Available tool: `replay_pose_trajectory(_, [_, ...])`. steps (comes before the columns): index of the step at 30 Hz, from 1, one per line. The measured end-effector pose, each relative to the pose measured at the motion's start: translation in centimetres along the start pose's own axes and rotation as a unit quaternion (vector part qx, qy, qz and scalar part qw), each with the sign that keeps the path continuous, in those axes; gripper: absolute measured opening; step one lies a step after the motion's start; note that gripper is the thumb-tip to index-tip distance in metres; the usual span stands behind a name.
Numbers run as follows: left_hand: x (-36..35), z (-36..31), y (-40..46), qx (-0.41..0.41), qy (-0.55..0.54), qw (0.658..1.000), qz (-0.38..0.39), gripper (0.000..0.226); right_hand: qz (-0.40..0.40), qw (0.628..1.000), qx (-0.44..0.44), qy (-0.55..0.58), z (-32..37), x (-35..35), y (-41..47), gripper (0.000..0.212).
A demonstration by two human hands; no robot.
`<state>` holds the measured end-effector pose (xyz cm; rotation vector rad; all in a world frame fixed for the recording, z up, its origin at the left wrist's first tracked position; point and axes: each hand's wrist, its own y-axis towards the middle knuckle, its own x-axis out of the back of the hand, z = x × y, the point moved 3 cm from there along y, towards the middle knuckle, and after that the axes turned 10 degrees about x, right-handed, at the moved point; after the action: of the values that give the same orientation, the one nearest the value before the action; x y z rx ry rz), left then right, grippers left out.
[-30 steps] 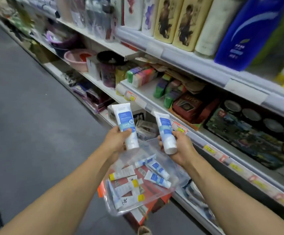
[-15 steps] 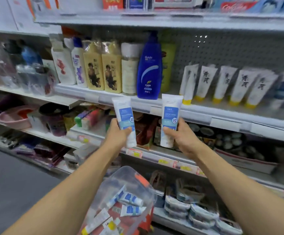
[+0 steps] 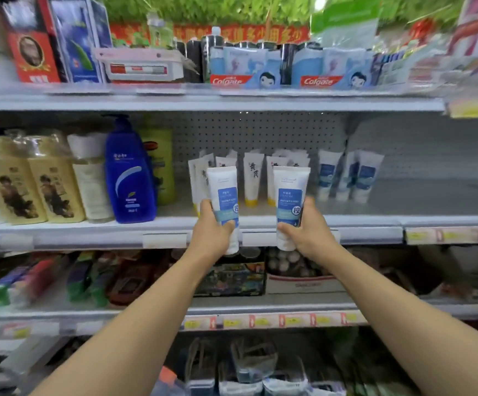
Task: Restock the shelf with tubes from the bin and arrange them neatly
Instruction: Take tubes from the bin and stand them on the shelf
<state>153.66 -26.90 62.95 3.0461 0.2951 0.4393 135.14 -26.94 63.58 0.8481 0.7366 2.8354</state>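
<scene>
White blue-labelled tubes, caps down: left hand grips one, right hand another.

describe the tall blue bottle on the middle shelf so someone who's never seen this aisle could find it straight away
Start at the middle shelf, the one under the Colgate boxes. On its left half stands a row of bottles; the blue pump bottle is at the front, left of the white tubes with yellow caps. It is the only deep blue one, between a cream bottle and a green one.
</scene>
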Motion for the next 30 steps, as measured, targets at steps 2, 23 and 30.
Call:
replay_pose_trajectory(2, [-2.8,-1.3,0.8,-0.008,0.001,1.000,0.015,0.030,-0.015,1.000,0.001,-0.013,-1.3,2.5,0.7,0.042])
replay_pose_trajectory(23, [-27.9,-7.5,14.1,-0.038,0.016,0.997,0.058,0.049,-0.088,0.992,-0.086,-0.024,-19.2,15.7,13.7,0.043])
replay_pose_trajectory(30, [-31.9,-6.6,18.8,-0.015,0.134,0.991,-0.016,0.057,-0.104,0.982,-0.130,0.091,-23.7,13.4,17.1,0.042])
